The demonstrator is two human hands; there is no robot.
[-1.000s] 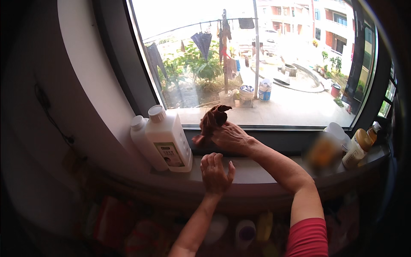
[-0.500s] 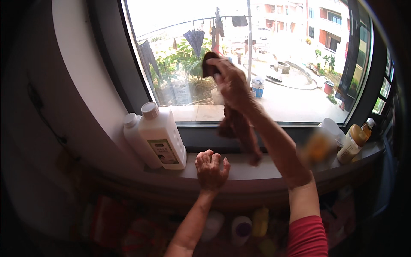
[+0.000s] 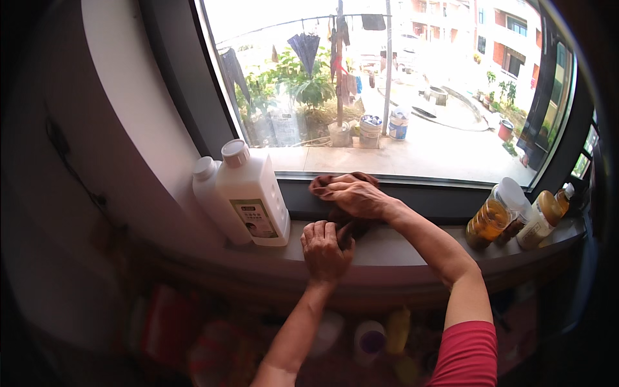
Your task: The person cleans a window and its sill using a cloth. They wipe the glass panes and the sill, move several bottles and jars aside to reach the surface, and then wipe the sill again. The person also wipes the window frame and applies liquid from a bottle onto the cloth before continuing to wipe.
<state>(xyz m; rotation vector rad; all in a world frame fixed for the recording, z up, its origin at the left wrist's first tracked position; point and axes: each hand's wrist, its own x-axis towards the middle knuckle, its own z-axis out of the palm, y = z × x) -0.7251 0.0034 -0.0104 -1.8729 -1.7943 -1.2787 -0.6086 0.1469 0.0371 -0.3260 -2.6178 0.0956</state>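
Right hand (image 3: 353, 195) palm-down, clasped over brown cloth (image 3: 342, 219) against window frame (image 3: 412, 197), just right of white bottle (image 3: 255, 193). Left hand (image 3: 324, 248) fisted on sill (image 3: 393, 248), gripping cloth's lower end.

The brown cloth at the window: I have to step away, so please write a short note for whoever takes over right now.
Right hand presses the brown cloth against the lower window frame.
Left hand rests on the sill, touching the cloth's hanging end.
Two white jugs stand left of the hands; jars stand at the sill's right end.
Done: cloth is on the frame near its middle.
Left: frame towards the jars looks untouched, though I can't tell which parts are clean.
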